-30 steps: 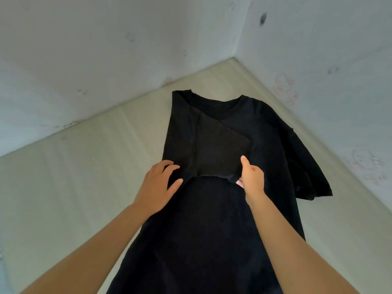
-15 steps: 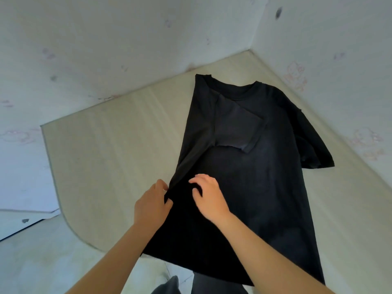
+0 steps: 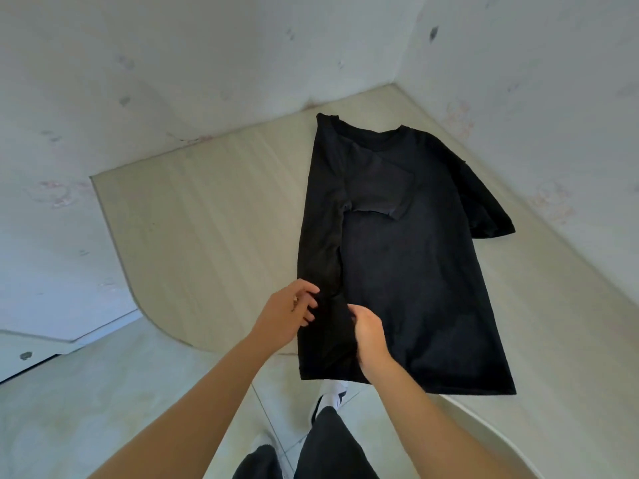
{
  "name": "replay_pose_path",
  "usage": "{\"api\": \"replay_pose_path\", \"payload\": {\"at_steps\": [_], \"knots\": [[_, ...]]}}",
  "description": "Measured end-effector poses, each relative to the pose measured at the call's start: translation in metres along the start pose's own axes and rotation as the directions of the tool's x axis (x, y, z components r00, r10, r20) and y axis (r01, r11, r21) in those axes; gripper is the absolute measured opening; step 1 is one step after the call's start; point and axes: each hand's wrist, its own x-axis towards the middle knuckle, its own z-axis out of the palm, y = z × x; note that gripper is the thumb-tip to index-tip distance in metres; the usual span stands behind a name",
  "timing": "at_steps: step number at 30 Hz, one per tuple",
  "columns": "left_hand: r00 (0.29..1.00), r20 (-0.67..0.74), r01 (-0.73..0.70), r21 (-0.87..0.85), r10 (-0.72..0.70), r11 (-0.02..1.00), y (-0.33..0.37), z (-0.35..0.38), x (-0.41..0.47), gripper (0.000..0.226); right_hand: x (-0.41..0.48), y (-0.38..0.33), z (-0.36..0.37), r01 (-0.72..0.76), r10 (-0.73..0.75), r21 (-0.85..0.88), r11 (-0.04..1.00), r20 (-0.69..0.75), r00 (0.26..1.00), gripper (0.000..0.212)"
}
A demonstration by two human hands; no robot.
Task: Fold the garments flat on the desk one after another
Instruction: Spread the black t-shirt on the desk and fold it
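Left hand [image 3: 287, 316], right hand [image 3: 371, 335] nearer hem; black T-shirt [image 3: 408, 271] part-folded.

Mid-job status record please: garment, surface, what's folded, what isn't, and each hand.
garment: black T-shirt, collar toward the wall corner
surface: light wood desk
folded: person's-left side turned inward, folded sleeve lying over the chest
unfolded: spread sleeve on the right side
left hand: pinches the folded edge near the hem
right hand: grips the same fold beside it
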Motion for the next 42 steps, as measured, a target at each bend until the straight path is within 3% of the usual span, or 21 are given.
{"api": "replay_pose_path", "payload": {"at_steps": [2,4,5,7,9,10,11,13,15,17,18,21,22,25,27,29,31,34,38,40,42], "knots": [[0.996,0.044,-0.091,0.333,0.081,0.938,-0.020,0.000,-0.005,0.019,-0.009,-0.005,-0.011,-0.141,0.139,0.013,0.990,0.084,0.987,0.037],[0.977,0.158,-0.202,0.506,0.140,0.839,-0.031,0.005,-0.013,0.026,-0.015,-0.005,-0.017,-0.168,0.179,-0.090,0.982,0.121,0.976,0.034],[0.972,0.184,-0.226,0.540,0.149,0.811,-0.034,0.007,-0.016,0.030,-0.018,-0.006,-0.016,-0.125,0.140,-0.135,0.983,0.112,0.984,0.030],[0.974,0.150,-0.225,0.577,0.168,0.785,-0.034,0.010,-0.022,0.035,-0.021,0.001,-0.017,0.115,-0.118,-0.209,0.971,0.002,0.993,0.022],[0.979,0.056,-0.188,0.600,0.194,0.778,-0.034,0.011,-0.025,0.039,-0.027,0.006,-0.022,0.374,-0.439,-0.345,0.861,-0.132,0.889,0.007],[0.979,0.017,-0.170,0.625,0.205,0.762,-0.035,0.011,-0.025,0.040,-0.027,0.010,-0.028,0.402,-0.501,-0.411,0.818,-0.169,0.849,0.004],[0.974,-0.006,-0.165,0.657,0.225,0.735,-0.036,0.010,-0.025,0.040,-0.029,0.013,-0.032,0.353,-0.481,-0.470,0.809,-0.185,0.857,0.005],[0.962,-0.030,-0.175,0.696,0.272,0.696,-0.037,0.010,-0.025,0.035,-0.026,0.027,-0.042,0.170,-0.287,-0.529,0.831,-0.148,0.946,0.013],[0.944,-0.071,-0.194,0.672,0.323,0.715,-0.031,0.014,-0.021,0.030,-0.022,0.039,-0.051,0.102,-0.184,-0.620,0.778,-0.069,0.981,0.021],[0.943,-0.050,-0.220,0.647,0.328,0.730,-0.023,0.018,-0.016,0.035,-0.019,0.036,-0.056,0.128,-0.228,-0.695,0.707,-0.053,0.972,0.027],[0.950,0.027,-0.250,0.659,0.310,0.710,-0.022,0.021,-0.014,0.044,-0.019,0.032,-0.058,0.139,-0.245,-0.708,0.692,-0.050,0.968,0.031],[0.956,0.262,-0.292,0.798,0.133,0.528,-0.026,0.029,-0.011,0.068,-0.017,0.018,-0.061,0.203,-0.300,-0.749,0.631,0.006,0.954,0.037],[0.961,0.257,-0.275,0.829,0.105,0.487,-0.028,0.030,-0.011,0.067,-0.014,0.014,-0.061,0.269,-0.354,-0.768,0.580,0.060,0.933,0.035],[0.967,0.050,-0.170,0.859,0.252,0.482,-0.022,0.028,-0.003,0.038,-0.001,0.002,-0.062,0.471,-0.473,-0.783,0.406,0.260,0.842,0.027],[0.951,-0.013,-0.143,0.867,0.309,0.477,-0.012,0.024,0.008,0.033,0.013,-0.012,-0.062,0.485,-0.445,-0.735,0.474,0.275,0.852,0.026],[0.959,-0.040,-0.126,0.826,0.282,0.549,-0.007,0.020,0.019,0.026,0.025,-0.030,-0.060,0.379,-0.360,-0.634,0.675,0.166,0.918,0.029],[0.969,-0.057,-0.113,0.763,0.241,0.636,0.001,0.022,0.039,0.028,0.046,-0.055,-0.061,0.276,-0.283,-0.519,0.809,0.067,0.957,0.033],[0.983,-0.018,-0.117,0.709,0.184,0.695,0.014,0.028,0.074,0.043,0.078,-0.096,-0.060,0.125,-0.122,-0.173,0.977,0.029,0.992,0.042],[0.983,-0.076,-0.085,0.609,0.164,0.789,0.032,0.029,0.120,0.046,0.114,-0.144,-0.057,-0.069,0.044,0.311,0.948,0.085,0.995,0.042],[0.979,-0.116,-0.066,0.588,0.165,0.806,0.037,0.027,0.139,0.044,0.134,-0.162,-0.054,-0.102,0.073,0.420,0.902,0.084,0.994,0.043],[0.979,-0.125,-0.057,0.586,0.159,0.808,0.042,0.022,0.154,0.043,0.151,-0.178,-0.052,-0.096,0.087,0.415,0.905,0.040,0.995,0.052]]}}
